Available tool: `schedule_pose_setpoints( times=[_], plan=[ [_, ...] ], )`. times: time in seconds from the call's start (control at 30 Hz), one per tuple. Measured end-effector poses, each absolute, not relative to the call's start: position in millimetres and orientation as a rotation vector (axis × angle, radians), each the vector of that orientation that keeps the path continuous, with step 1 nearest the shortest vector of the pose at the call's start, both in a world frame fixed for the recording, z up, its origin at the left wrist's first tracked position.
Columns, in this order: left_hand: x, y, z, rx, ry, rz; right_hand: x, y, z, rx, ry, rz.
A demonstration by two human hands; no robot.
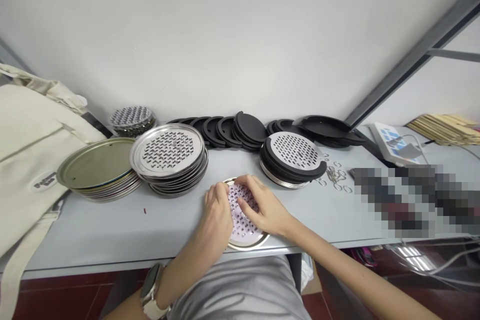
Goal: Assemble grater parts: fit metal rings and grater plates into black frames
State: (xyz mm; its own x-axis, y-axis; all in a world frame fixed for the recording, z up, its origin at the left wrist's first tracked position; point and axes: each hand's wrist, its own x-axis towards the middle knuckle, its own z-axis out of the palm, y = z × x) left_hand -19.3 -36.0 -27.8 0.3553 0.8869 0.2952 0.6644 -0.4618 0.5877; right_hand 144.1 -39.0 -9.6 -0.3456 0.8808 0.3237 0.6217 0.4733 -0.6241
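Observation:
A round perforated metal disc (pixel 243 227) lies flat near the table's front edge, seated in a shiny rim. My left hand (pixel 216 215) rests on its left side with the fingers curled over the far edge. My right hand (pixel 264 206) lies on its right side, fingers bent and pressing on the perforated face and the far rim. Both hands touch the same disc.
Stacks stand behind: plain metal lids (pixel 98 169), perforated discs (pixel 169 156), a smaller perforated pile (pixel 132 119), black rubber rings (pixel 225 130), and ringed discs (pixel 293 159). Small wire rings (pixel 336 176) lie at right. A cream bag (pixel 26 150) sits left on the grey table (pixel 112 232).

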Motion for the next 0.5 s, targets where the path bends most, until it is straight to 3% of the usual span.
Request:
schedule_pose_setpoints(
  times=[0.5],
  plan=[
    [-20.1,-35.0,-22.1,2.232,1.379,0.921,144.2,-40.0,-6.7,-1.183,-2.011,0.540]
  ],
)
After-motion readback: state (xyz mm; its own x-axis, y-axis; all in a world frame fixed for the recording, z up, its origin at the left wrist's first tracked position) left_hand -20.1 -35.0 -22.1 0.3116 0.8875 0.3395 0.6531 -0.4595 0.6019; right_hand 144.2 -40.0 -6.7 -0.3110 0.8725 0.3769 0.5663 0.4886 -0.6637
